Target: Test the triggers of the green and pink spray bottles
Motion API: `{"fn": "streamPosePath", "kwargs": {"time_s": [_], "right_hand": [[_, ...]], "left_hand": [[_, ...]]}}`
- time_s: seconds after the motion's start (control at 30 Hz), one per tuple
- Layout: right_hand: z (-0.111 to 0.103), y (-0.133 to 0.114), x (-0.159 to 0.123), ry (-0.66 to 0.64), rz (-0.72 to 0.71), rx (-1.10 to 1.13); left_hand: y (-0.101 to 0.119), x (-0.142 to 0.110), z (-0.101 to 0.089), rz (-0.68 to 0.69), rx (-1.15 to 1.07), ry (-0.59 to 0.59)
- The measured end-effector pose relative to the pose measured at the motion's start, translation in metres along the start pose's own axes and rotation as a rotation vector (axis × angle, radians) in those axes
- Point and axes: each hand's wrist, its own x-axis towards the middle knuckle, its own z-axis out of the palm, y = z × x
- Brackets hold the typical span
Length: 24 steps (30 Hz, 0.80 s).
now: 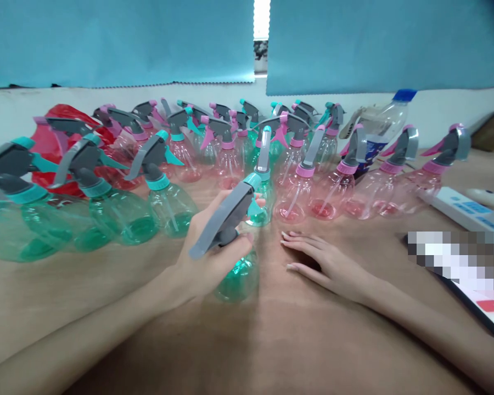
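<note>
Nearest of all, the left hand (pixel 208 247) grips a green-tinted spray bottle (pixel 236 278) at the front centre of the group, its fingers closed around the neck and the grey trigger head (pixel 222 219) tilted toward the wrist. The right hand (pixel 327 263) lies on the tan table (pixel 296 345) just beside it, fingers spread and open, holding nothing.

Right behind the held bottle stands a second green bottle (pixel 260 206), its head turned upright. Green bottles with teal collars (pixel 135 219) fan out to the left, and pink bottles with pink collars (pixel 323 200) to the right. Every bottle that shows has a sprayer head on, and none stands bare, though the back rows overlap so tightly that this is probably the best count the view allows.

Farther right sit a white remote control (pixel 456 208) and a tablet (pixel 486 307), which a pixelated patch partly hides and the frame cuts off. Beyond are a red plastic bag (pixel 53 159), a clear bottle with a blue cap (pixel 395 115) and a blue curtain (pixel 107 44).
</note>
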Motion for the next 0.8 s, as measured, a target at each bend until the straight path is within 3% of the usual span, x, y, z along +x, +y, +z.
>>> {"fn": "streamPosePath", "kwargs": {"time_s": [0.53, 0.7, 0.8], "right_hand": [[-0.006, -0.008, 0.005, 0.06, -0.046, 0.038], [-0.014, -0.032, 0.01, 0.08, -0.067, 0.092], [-0.02, -0.055, 0.017, 0.155, -0.073, 0.119]], "left_hand": [[-0.002, 0.002, 0.015, 0.025, -0.053, 0.124], [-0.006, 0.003, 0.017, 0.063, -0.092, 0.15], [-0.007, 0.004, 0.015, 0.08, -0.053, 0.147]]}}
